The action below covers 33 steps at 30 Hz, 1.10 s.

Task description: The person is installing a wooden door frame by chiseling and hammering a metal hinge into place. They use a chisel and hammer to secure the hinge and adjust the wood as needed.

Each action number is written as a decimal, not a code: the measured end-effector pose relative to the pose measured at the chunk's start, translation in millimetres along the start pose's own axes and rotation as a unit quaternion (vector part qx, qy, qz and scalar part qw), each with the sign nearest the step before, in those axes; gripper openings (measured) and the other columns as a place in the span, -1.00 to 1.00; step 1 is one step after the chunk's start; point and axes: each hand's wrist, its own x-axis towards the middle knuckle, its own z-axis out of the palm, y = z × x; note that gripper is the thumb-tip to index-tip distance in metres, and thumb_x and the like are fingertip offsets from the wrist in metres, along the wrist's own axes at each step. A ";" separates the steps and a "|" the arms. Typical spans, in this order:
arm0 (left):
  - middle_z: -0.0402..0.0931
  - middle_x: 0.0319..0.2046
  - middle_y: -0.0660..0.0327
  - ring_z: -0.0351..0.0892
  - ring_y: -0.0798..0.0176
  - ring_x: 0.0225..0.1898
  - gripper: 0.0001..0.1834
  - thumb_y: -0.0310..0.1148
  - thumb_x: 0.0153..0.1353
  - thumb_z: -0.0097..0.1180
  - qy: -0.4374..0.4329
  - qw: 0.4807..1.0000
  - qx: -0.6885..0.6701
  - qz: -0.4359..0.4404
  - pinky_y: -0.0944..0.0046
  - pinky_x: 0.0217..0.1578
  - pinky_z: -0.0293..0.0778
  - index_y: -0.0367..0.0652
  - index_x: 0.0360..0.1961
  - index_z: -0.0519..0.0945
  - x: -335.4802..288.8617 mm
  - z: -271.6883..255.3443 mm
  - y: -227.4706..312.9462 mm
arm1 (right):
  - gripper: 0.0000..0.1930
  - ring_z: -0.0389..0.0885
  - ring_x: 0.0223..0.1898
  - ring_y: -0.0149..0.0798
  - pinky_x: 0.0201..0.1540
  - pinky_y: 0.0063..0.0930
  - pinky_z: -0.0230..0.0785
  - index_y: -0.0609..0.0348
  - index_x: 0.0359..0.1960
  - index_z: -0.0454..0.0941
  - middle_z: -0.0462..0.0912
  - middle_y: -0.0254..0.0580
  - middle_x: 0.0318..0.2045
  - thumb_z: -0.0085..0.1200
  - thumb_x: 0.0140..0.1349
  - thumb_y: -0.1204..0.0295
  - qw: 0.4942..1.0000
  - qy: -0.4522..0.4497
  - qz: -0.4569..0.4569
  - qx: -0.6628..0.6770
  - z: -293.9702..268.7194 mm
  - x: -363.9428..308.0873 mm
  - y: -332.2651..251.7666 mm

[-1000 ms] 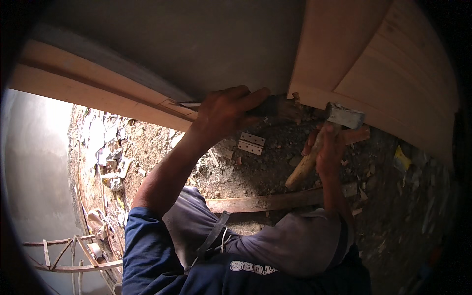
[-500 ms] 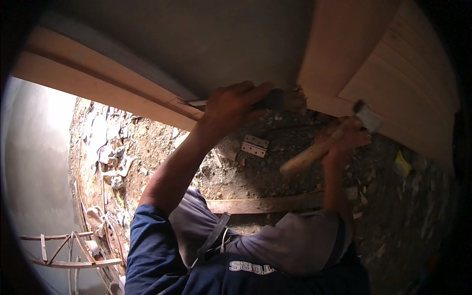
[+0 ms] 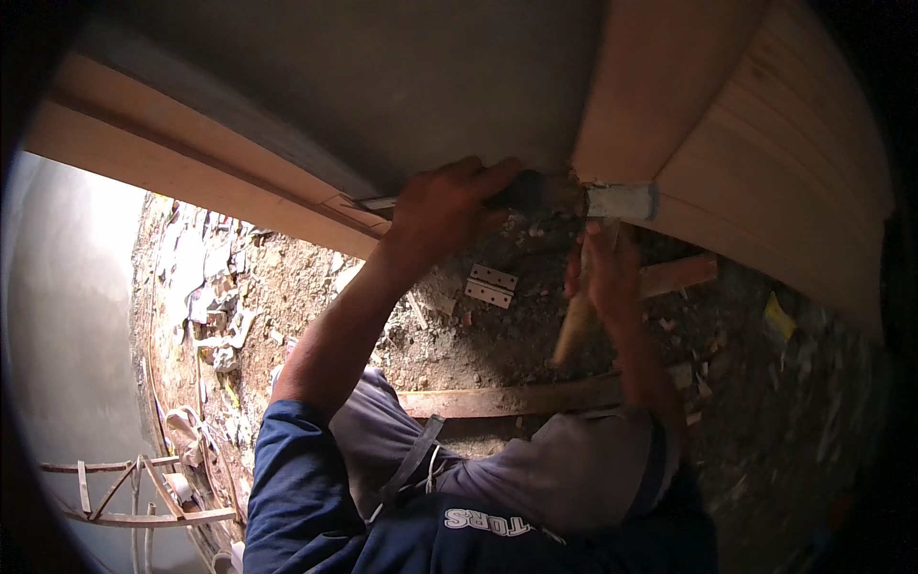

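My left hand (image 3: 443, 206) is closed around a chisel (image 3: 541, 191) with a dark handle. Its metal blade points left and its tip meets the wooden frame (image 3: 220, 170), beside pencil-like lines. In my right hand (image 3: 614, 271) is a hammer (image 3: 623, 202), gripped by its wooden handle. The hammer's pale metal head is at the butt of the chisel handle, seemingly touching it. Below my hands, a metal hinge (image 3: 491, 286) with several holes lies on the dirt ground.
A wooden door panel (image 3: 765, 143) stands at the right. Wood strips (image 3: 516, 400) lie on the rubble ground near my legs. Paper scraps (image 3: 206, 306) litter the left side by a grey wall (image 3: 72, 316). A small wooden ladder-like frame (image 3: 143, 518) is at lower left.
My right hand has swung the hammer leftward, bringing its head from the door panel to the chisel's butt. My left hand and the chisel stay nearly in place.
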 end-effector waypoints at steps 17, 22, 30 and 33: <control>0.50 -0.53 0.25 0.61 0.25 -0.48 -0.46 -0.24 -0.09 0.43 0.100 0.993 -0.027 0.050 0.24 -0.53 0.56 0.06 0.01 0.62 -1.8 -6.1 3.5 | -0.49 0.45 -0.75 -0.20 -0.66 -0.27 0.39 0.19 -0.22 0.38 0.44 -0.15 -0.64 -0.07 0.38 -0.10 0.989 0.087 -0.076 0.094 -25.4 -17.3 8.7; 0.45 -0.51 0.27 0.56 0.22 -0.52 -0.29 -0.28 -0.22 0.47 0.076 0.986 -0.020 0.150 0.20 -0.54 0.54 0.07 0.10 0.57 -17.3 -14.9 1.2 | -0.47 0.45 -0.75 -0.21 -0.66 -0.28 0.38 0.20 -0.19 0.37 0.44 -0.16 -0.65 -0.06 0.37 -0.12 0.990 0.088 -0.062 0.086 -29.2 -22.9 6.2; 0.50 -0.45 0.26 0.61 0.19 -0.45 -0.24 -0.28 -0.25 0.49 0.066 0.992 -0.027 0.100 0.19 -0.47 0.59 0.05 0.12 0.54 -5.4 -32.4 12.0 | -0.48 0.48 -0.73 -0.22 -0.65 -0.30 0.43 0.22 -0.18 0.37 0.45 -0.16 -0.65 -0.03 0.37 -0.10 0.992 0.086 -0.060 0.074 -27.4 -24.4 7.5; 0.53 -0.40 0.23 0.64 0.17 -0.41 -0.22 -0.29 -0.25 0.50 0.048 0.994 -0.035 0.089 0.18 -0.43 0.62 0.06 0.13 0.52 -4.1 -30.1 10.5 | -0.48 0.49 -0.74 -0.22 -0.65 -0.28 0.43 0.22 -0.19 0.36 0.46 -0.16 -0.65 -0.04 0.38 -0.10 0.993 0.078 -0.065 0.064 -27.4 -24.6 9.1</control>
